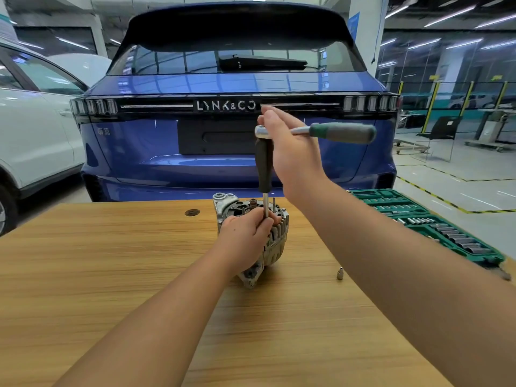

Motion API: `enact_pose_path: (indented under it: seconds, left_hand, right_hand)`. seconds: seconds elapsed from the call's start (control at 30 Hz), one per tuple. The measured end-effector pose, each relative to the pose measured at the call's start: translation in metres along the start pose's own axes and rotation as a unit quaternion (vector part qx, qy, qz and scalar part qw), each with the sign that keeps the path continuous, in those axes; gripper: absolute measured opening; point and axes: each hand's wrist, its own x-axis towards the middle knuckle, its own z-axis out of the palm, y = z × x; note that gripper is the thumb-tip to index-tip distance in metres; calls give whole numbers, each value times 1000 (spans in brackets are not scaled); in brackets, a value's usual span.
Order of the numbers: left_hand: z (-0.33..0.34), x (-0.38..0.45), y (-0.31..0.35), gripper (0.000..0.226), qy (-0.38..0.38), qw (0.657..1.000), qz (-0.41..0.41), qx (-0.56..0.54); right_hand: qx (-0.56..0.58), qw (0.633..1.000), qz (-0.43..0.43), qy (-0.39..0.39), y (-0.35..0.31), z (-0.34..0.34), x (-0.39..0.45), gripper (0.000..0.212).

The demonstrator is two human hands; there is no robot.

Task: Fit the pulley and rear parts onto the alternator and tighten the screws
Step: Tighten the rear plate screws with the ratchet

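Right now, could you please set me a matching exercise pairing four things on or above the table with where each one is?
Things:
1. alternator
2. ratchet handle
3. loose socket
4. socket case

Places:
A. open at the table's right edge
B. lying alone on the wood, right of the alternator
C. steadied by the left hand
D. raised at the right hand, above the upright driver

Pairs: 1-C, 2-D, 3-B, 4-A

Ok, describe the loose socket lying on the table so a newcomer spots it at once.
Start at the wooden table and find the alternator at its middle. To its right, short of the green socket set case, one small silver socket stands alone on bare wood, the only one outside the case.
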Motion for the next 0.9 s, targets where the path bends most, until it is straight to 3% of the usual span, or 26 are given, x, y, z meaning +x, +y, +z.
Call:
enact_pose_path:
  seconds: [0.03, 0.1, 0.17, 0.27, 0.4, 0.6, 0.73, 0.8, 0.9]
  left_hand:
    - [0, -1, 1, 26, 1, 1000, 3, -1]
    - [0, -3, 2, 28, 3, 1000, 10, 0]
    - [0, -4, 4, 30, 4, 1000, 9, 3]
    - [0, -6, 5, 30, 8, 1000, 7, -2]
    - [-2, -7, 8, 29, 4, 1000, 4, -5]
    - [1, -4, 4, 30, 9, 1000, 8, 2]
    - [2, -5, 4, 29, 3, 1000, 14, 9]
    - [2, -4, 3, 30, 6, 1000, 16, 12]
    - [2, -4, 3, 29, 3, 1000, 16, 13]
  right_hand:
    - [-124, 987, -106, -8, 5, -5, -1, 16]
    - [-299, 913, -275, -25, 12, -13, 1, 20]
    - [-374, 862, -339, -54, 12, -16, 1, 27]
    - [-419, 827, -353, -131, 7, -16, 0, 39]
    - [-453, 809, -307, -216, 0, -21, 4, 57]
    - [-527, 780, -262, -213, -22, -21, 15, 40]
    - [-580, 769, -145, -226, -40, -10, 27, 41]
    - [-548, 806, -56, -217, -47, -7, 30, 31]
    - [-352, 909, 134, -179, -53, -6, 31, 18]
